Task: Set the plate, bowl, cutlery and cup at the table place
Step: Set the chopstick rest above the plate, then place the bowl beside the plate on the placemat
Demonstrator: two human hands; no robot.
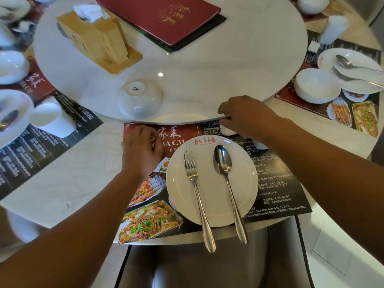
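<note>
Plate (212,183) sits between left grip (143,150), loosely curled on placemat (280,194), and right grip (247,117); cannot tell its hold.

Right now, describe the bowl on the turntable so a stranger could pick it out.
Find the big white turntable mid-table. At its near edge, beyond the plate, sits a white bowl. Unlike the upright bowl at the right place, it is upside down, foot ring up.
</note>
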